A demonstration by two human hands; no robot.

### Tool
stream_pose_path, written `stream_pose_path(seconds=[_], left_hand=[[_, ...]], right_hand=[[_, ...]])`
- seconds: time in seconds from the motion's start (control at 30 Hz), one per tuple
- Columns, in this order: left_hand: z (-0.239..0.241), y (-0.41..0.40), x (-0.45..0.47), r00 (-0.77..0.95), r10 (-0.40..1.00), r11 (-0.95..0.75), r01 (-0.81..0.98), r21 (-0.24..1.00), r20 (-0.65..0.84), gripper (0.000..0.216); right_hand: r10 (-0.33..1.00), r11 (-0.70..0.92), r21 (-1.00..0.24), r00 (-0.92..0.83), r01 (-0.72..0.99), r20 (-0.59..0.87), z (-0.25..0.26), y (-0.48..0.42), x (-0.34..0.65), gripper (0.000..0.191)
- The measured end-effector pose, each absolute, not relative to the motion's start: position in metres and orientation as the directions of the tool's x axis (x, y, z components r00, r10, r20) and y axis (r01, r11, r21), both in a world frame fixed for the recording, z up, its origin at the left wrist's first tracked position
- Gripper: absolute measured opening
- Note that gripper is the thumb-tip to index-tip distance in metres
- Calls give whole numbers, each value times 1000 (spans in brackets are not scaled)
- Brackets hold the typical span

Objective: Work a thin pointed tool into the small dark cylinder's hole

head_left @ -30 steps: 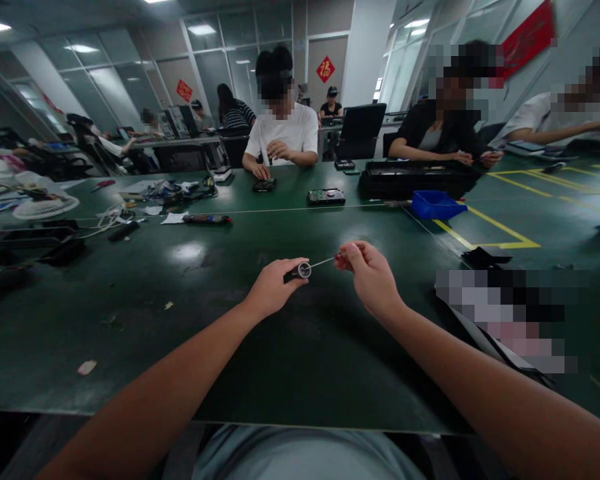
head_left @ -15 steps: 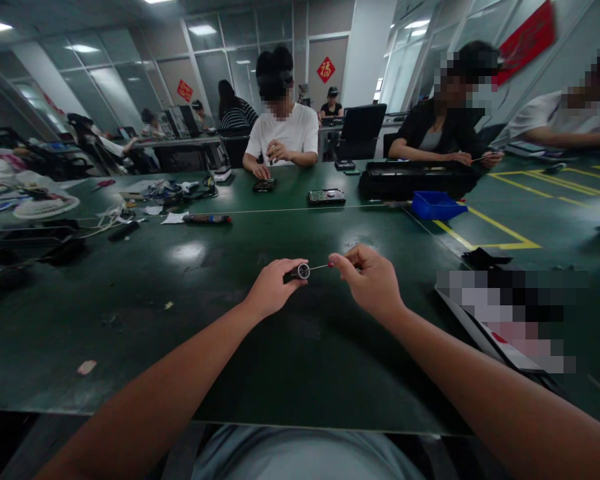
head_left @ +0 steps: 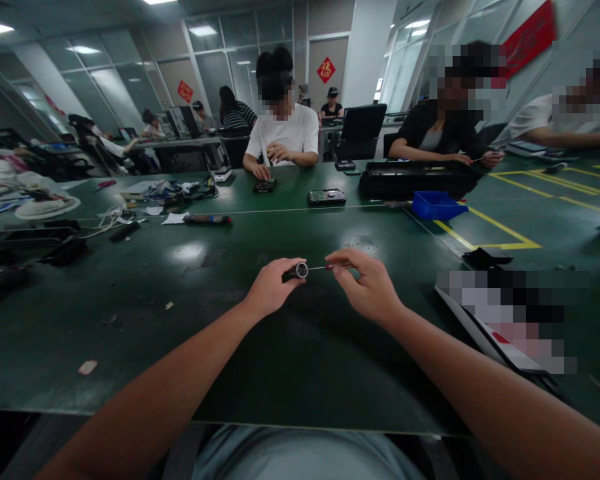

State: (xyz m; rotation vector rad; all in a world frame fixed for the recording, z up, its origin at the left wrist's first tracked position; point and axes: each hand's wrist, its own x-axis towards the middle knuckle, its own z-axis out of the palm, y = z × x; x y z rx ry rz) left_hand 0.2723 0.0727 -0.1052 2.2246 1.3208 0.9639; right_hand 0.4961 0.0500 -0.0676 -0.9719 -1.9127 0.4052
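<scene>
Between the thumb and fingers of my left hand (head_left: 269, 289) is a short dark cylinder (head_left: 301, 270) with a silvery round rim, its end turned toward me. My right hand (head_left: 373, 283) holds a thin screwdriver (head_left: 329, 267) by its reddish handle, thumb below and fingers stretched along the far side. The metal shaft points left, and its tip meets the cylinder's rim area; whether it sits in a screw is too small to tell. Both hands are above the dark green table (head_left: 300, 360), and my left palm hides part of the cylinder.
An electric screwdriver (head_left: 207, 219) lies beyond my left hand. Farther off are an open hard drive (head_left: 327, 197), a blue bin (head_left: 437, 205) and a long black casing (head_left: 420, 179). A white-edged flat object (head_left: 473, 330), partly blurred, lies at right. Co-workers sit across the table.
My right fingers have straightened and spread along the screwdriver handle, where they were curled before. The cylinder and my left hand have shifted very slightly left.
</scene>
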Motion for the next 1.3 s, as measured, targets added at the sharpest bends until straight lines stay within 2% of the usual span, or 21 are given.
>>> stream_pose_path(seconds=[0.23,0.33,0.47,0.63,0.8,1.07,1.2,1.3], left_hand=[[-104,71,273,333,869,-494,613,616,365,41],[-105,72,274,341,863,-505,606,614,374,40],[-105,72,274,335,863,-504,604,617,378,40],[-105,72,273,323,873,-487,615,620,365,40],[-105,72,272,322,874,-485,612,624,364,39],[-103,71,273,327,876,-481,614,626,354,39],[-100,70,274,327,881,-473,625,622,341,38],[-101,70,274,327,879,-476,623,621,346,38]], right_hand=[[851,496,-688,-142,530,505,-69,50,494,38],[849,488,-674,-122,554,514,-69,50,492,33],[846,495,-650,-152,577,510,-68,49,492,35],[850,510,-645,-218,570,479,-67,50,494,24],[882,457,-673,-197,581,429,-66,50,493,35],[868,484,-670,-212,563,448,-64,47,491,21],[889,443,-700,-177,559,422,-67,50,492,29],[894,432,-709,-159,557,420,-70,51,491,27]])
